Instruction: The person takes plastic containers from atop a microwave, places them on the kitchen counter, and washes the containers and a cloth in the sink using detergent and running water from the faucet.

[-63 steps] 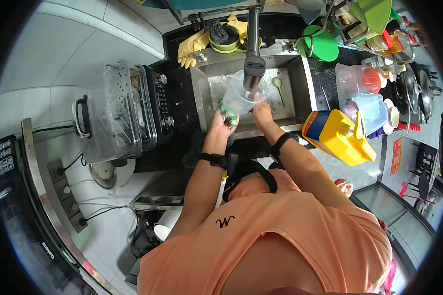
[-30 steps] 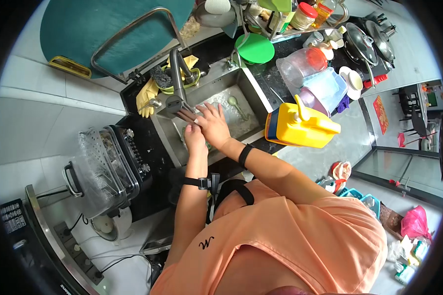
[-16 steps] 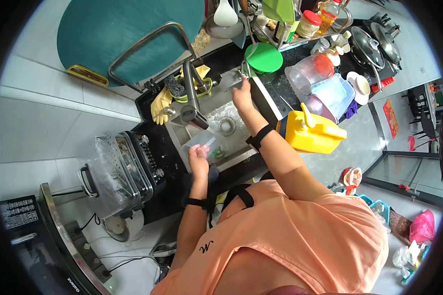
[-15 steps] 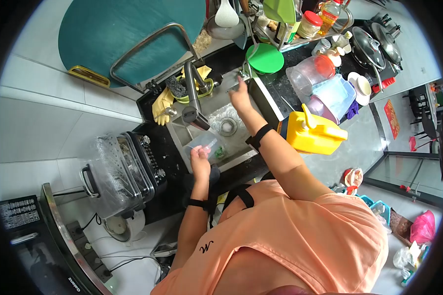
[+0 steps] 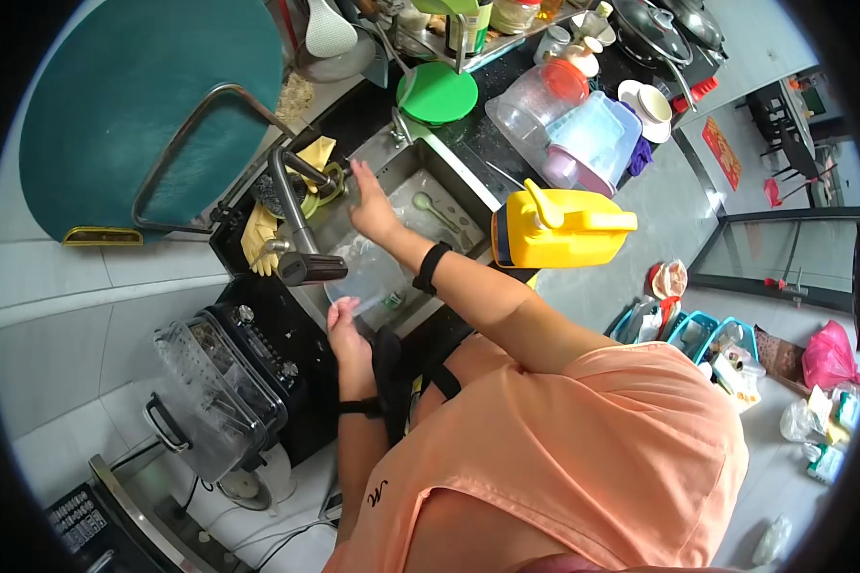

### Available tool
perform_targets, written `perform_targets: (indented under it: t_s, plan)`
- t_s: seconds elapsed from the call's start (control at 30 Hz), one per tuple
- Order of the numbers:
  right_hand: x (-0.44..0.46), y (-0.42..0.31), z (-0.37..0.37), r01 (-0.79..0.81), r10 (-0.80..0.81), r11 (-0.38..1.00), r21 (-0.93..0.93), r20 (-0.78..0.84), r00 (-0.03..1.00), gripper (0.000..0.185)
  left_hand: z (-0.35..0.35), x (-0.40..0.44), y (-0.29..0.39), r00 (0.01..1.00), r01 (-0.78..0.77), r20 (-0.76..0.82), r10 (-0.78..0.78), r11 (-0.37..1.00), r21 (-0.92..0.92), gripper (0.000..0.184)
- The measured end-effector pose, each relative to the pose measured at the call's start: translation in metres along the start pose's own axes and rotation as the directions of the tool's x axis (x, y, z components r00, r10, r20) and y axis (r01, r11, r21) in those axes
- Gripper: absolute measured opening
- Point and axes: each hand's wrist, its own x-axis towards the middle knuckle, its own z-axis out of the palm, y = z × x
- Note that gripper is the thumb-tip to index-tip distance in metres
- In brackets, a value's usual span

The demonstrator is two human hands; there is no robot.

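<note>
My left hand (image 5: 346, 332) grips the rim of a clear plastic container (image 5: 365, 267), which is tilted over the sink (image 5: 466, 172). Stretched out with its fingers extended, my right hand (image 5: 375, 208) is beside the base of the dark faucet (image 5: 294, 205) and holds nothing I can see. Whether its fingertips touch the faucet is unclear. The faucet's spout head (image 5: 313, 268) hangs close to the container. A pale green spoon (image 5: 434, 210) lies in the sink, partly behind my right wrist.
Yellow rubber gloves (image 5: 260, 239) and a scrubber (image 5: 275, 194) lie behind the faucet. A yellow jug (image 5: 569, 229) stands right of the sink, near plastic containers (image 5: 592, 134) and a green lid (image 5: 440, 94). A clear-lidded steamer (image 5: 215, 382) sits at left.
My right hand has moved from the sink's far right side leftward to beside the faucet. My left hand still holds the container. The camera view has turned, and the green spoon now shows.
</note>
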Motion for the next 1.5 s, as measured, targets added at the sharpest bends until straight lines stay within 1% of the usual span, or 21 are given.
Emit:
perform_targets:
  t_s: [0.03,0.07,0.13,0.17,0.23,0.37,0.47,0.53,0.57,0.6,0.67,0.73,0.8,0.83,0.87,0.93,1.0,1.07,1.13,1.3,1.5]
  plan:
    - [-0.013,-0.005,-0.003,-0.048,0.049,0.999,-0.007,0.031,0.998,0.077,0.010,-0.005,0.018,0.957,0.249,-0.099,-0.272,0.948,-0.196,0.007]
    - [-0.027,-0.015,-0.009,-0.052,0.052,0.999,-0.008,0.027,0.998,0.077,0.013,-0.007,0.023,0.957,0.252,-0.096,-0.274,0.948,-0.193,0.007]
    - [-0.051,-0.029,-0.029,-0.024,0.111,0.967,-0.254,0.333,0.937,0.061,0.021,-0.007,0.025,0.931,0.350,0.061,-0.360,0.832,-0.431,0.006]
    - [-0.065,-0.026,-0.033,-0.038,0.125,0.965,-0.259,0.327,0.937,0.061,0.013,-0.004,0.013,0.925,0.364,0.063,-0.374,0.829,-0.425,0.006]
    - [-0.083,-0.021,-0.041,0.166,-0.028,0.936,-0.312,0.403,0.915,0.046,0.001,0.008,-0.008,0.930,0.366,0.221,-0.292,0.707,-0.606,0.018]
    - [-0.107,-0.036,-0.080,0.244,-0.170,0.938,-0.245,0.286,0.943,0.040,0.013,-0.002,-0.006,0.923,0.382,0.224,-0.312,0.687,-0.619,0.016]
    - [-0.126,-0.033,-0.104,0.234,-0.171,0.938,-0.255,0.247,0.954,0.041,0.023,-0.005,0.008,0.931,0.363,0.189,-0.311,0.763,-0.534,0.011]
    - [-0.145,-0.032,-0.131,0.243,-0.153,0.938,-0.249,0.330,0.932,0.040,0.010,-0.003,0.005,0.935,0.279,0.321,-0.154,0.877,-0.392,0.009]
    - [-0.148,-0.032,-0.146,0.296,-0.201,0.931,-0.212,0.381,0.903,0.036,0.011,-0.006,0.008,0.935,0.248,0.339,-0.101,0.871,-0.424,0.007]
    - [-0.153,-0.031,-0.159,0.321,-0.230,0.934,-0.157,0.423,0.877,0.032,0.012,-0.010,0.009,0.945,0.236,0.312,-0.100,0.870,-0.433,0.007]
    - [-0.156,-0.045,-0.193,0.339,-0.252,0.936,-0.091,0.500,0.829,0.028,0.015,-0.016,0.016,0.965,0.228,0.193,-0.179,0.934,-0.274,0.004]
    - [-0.162,-0.064,-0.227,0.299,-0.210,0.950,-0.085,0.533,0.820,0.024,0.003,-0.018,0.007,0.974,0.205,0.165,-0.159,0.926,-0.316,0.006]
    - [-0.164,-0.090,-0.263,0.302,-0.229,0.952,-0.057,0.523,0.821,0.024,0.006,-0.025,0.007,0.954,0.203,0.277,-0.111,0.923,-0.326,0.011]
    - [-0.165,-0.107,-0.282,0.300,-0.226,0.952,-0.065,0.513,0.828,0.025,0.012,-0.032,0.012,0.968,0.189,0.204,-0.143,0.956,-0.224,0.013]
    - [-0.168,-0.118,-0.299,0.344,-0.268,0.934,-0.095,0.449,0.853,0.027,0.012,-0.036,0.007,0.970,0.188,0.199,-0.143,0.955,-0.231,0.013]
    - [-0.166,-0.134,-0.334,0.433,-0.353,0.869,-0.238,0.315,0.881,0.031,0.013,-0.036,0.001,0.963,0.116,0.247,-0.104,0.993,-0.035,0.014]
    - [-0.156,-0.142,-0.359,0.441,-0.464,0.693,-0.570,0.114,0.878,0.044,0.029,-0.042,0.007,0.963,0.114,0.240,-0.121,0.992,0.045,0.014]
    - [-0.139,-0.159,-0.365,0.355,-0.443,0.577,-0.735,0.083,0.893,0.051,0.036,-0.042,0.000,0.963,0.071,0.245,-0.112,0.983,0.171,0.015]
    - [-0.132,-0.135,-0.375,0.300,-0.282,0.494,-0.816,0.176,0.943,0.056,0.046,-0.042,-0.001,0.954,0.022,0.290,-0.079,0.981,0.192,0.016]
    - [-0.132,-0.128,-0.387,0.366,-0.259,0.574,-0.732,0.262,0.930,0.034,0.083,-0.050,0.015,0.909,-0.162,0.415,0.033,0.946,0.281,0.019]
    - [-0.157,-0.134,-0.409,0.280,-0.167,0.626,-0.728,0.225,0.960,0.035,0.113,-0.052,0.025,0.857,-0.282,0.509,0.077,0.898,0.339,0.018]
